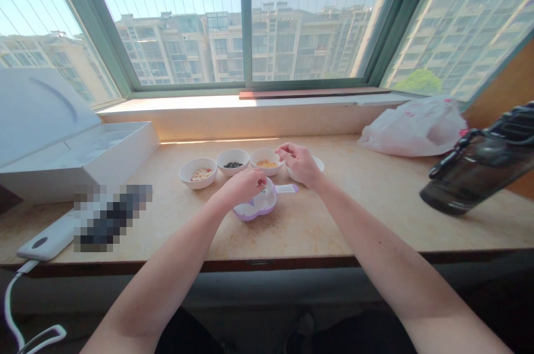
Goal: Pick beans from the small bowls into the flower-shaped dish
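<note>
My left hand (244,187) hangs over a small lilac dish (254,213) with a white inside and a short handle, its fingertips pinched at the dish's near rim. My right hand (298,163) is curled just past that, fingers pinched close to a white bowl (267,171) of orange-yellow grains. A white dish (317,162) lies partly hidden under this hand. To the left stand a white bowl (231,171) of black beans and a white bowl (198,181) of pale and red pieces. Whether either pinch holds anything is too small to tell.
The bowls stand on a beige stone window counter (334,220). An open white box (83,159) fills the left end, with a white power bank (45,237) and its cable in front. A white plastic bag (413,128) and a dark tinted bottle (475,167) lie right.
</note>
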{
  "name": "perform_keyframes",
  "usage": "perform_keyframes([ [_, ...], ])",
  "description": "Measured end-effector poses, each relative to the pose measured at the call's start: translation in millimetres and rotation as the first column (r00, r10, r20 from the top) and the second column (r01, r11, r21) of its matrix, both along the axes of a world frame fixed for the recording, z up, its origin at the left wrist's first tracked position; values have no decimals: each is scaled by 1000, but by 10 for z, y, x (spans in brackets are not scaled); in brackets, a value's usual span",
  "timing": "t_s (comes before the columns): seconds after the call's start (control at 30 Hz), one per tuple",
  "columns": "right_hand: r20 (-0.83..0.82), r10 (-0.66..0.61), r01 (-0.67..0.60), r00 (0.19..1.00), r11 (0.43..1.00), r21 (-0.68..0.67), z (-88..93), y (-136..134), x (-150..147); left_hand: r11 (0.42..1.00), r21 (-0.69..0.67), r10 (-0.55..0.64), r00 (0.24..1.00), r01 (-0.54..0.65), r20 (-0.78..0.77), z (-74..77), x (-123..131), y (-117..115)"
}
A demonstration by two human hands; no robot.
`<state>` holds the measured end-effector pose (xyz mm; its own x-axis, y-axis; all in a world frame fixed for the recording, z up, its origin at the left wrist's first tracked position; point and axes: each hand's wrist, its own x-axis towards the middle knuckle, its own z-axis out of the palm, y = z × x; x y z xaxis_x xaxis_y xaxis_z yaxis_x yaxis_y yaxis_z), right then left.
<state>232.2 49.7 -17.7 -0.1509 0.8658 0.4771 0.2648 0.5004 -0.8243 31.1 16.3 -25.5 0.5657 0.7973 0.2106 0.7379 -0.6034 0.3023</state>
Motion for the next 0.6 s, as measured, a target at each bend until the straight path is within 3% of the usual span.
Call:
perform_keyframes([
  [0.07,-131,105,-123,986,983,-134,8,6,6,999,-7,-49,995,48,-91,-5,5,-10],
  [0.23,-304,277,-384,911,839,-386,52,-60,6,999,4,-48,982,50,-183,-37,34,-13],
  [0.33,-349,287,-421,892,808,-412,60,-88,2,999,1,-37,979,38,-201,-60,45,-8],
  [0.6,-382,279,-429,881,813,-395,42,-75,6,998,19,-63,981,67,-184,-164,32,11],
])
